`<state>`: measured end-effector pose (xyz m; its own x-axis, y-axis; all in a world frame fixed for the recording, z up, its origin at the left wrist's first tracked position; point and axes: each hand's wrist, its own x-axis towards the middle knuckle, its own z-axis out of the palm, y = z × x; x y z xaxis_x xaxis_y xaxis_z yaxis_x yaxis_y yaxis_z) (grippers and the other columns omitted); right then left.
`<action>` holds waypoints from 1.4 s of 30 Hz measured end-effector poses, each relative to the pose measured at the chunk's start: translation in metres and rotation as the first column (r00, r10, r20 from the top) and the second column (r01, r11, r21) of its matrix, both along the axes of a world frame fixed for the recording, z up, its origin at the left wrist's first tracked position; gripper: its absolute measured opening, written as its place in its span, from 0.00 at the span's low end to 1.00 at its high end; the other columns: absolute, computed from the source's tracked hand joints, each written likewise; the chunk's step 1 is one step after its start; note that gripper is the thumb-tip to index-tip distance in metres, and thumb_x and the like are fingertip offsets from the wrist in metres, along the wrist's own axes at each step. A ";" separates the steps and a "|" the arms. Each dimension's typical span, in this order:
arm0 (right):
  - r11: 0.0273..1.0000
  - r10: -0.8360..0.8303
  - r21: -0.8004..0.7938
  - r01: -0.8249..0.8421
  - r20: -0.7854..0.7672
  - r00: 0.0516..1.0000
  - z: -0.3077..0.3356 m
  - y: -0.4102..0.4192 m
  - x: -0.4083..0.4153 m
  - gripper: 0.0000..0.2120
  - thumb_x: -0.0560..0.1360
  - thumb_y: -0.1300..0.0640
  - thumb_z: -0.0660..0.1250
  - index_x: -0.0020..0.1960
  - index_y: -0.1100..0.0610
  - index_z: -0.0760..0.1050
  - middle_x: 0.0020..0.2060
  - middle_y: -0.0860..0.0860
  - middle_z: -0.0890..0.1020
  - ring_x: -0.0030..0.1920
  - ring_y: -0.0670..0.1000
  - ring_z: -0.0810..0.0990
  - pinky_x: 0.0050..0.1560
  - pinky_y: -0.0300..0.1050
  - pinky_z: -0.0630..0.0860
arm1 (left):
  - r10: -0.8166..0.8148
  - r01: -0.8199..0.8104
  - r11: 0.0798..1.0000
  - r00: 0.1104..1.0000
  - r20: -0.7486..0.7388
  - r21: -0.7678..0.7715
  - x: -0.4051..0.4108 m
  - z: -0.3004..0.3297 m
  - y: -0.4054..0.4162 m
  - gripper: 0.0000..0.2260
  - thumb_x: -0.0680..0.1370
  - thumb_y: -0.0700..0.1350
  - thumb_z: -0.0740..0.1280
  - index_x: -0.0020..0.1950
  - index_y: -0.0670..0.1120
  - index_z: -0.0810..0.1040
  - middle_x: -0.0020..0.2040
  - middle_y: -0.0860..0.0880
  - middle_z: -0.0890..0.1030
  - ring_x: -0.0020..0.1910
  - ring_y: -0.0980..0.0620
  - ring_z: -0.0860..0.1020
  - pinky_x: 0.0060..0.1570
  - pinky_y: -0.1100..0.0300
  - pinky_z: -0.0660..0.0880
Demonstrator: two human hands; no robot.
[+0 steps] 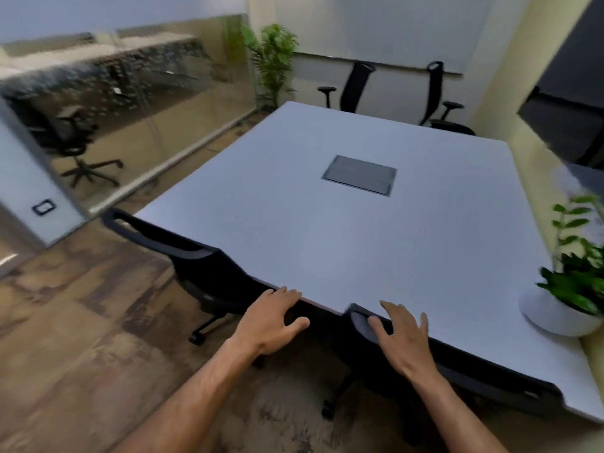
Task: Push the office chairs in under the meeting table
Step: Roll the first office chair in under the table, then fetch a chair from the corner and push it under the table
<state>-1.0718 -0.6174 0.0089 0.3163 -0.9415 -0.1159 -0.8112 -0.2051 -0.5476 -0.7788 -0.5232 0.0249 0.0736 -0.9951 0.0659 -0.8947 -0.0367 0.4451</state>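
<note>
A large pale grey meeting table (376, 243) fills the middle of the view. Two black office chairs stand tucked against its near edge: the left chair (183, 253) and the right chair (457, 371). My left hand (271, 318) hovers with fingers spread at the table's edge, just right of the left chair's back. My right hand (402, 335) is open too, fingers resting on the top corner of the right chair's backrest. Two more black chairs stand at the far side, one (354, 86) at the left and one (439, 99) at the right, both set back from the table.
A grey cable hatch (359, 174) sits in the tabletop. A potted plant in a white bowl (562, 308) stands at the table's right. A glass wall (124, 103) runs along the left, a tall plant (271, 63) in the far corner. Patterned carpet (81, 322) covers the floor.
</note>
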 end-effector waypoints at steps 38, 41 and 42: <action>0.694 0.719 -0.217 -0.686 0.167 0.674 0.035 0.039 1.021 0.37 0.78 0.29 0.48 0.82 0.46 0.55 0.80 0.41 0.55 0.81 0.43 0.44 0.78 0.43 0.43 | 0.718 -0.711 0.696 0.691 -0.084 0.098 0.841 0.035 0.166 0.38 0.75 0.75 0.53 0.81 0.61 0.51 0.80 0.60 0.55 0.76 0.64 0.50 0.73 0.56 0.54; 0.708 0.701 -0.214 -0.673 0.105 0.705 0.014 0.013 1.073 0.35 0.80 0.30 0.48 0.82 0.43 0.47 0.80 0.37 0.45 0.79 0.39 0.34 0.74 0.38 0.32 | 0.679 -0.676 0.734 0.731 -0.062 0.070 0.902 0.022 0.137 0.40 0.74 0.77 0.50 0.81 0.60 0.48 0.80 0.61 0.52 0.74 0.68 0.44 0.73 0.60 0.46; 0.716 0.693 -0.206 -0.667 0.095 0.714 0.006 0.002 1.090 0.34 0.81 0.30 0.48 0.82 0.42 0.45 0.79 0.36 0.43 0.78 0.38 0.33 0.73 0.37 0.30 | 0.662 -0.659 0.750 0.747 -0.067 0.064 0.925 0.017 0.123 0.40 0.74 0.77 0.49 0.81 0.60 0.48 0.81 0.61 0.51 0.75 0.67 0.43 0.74 0.61 0.43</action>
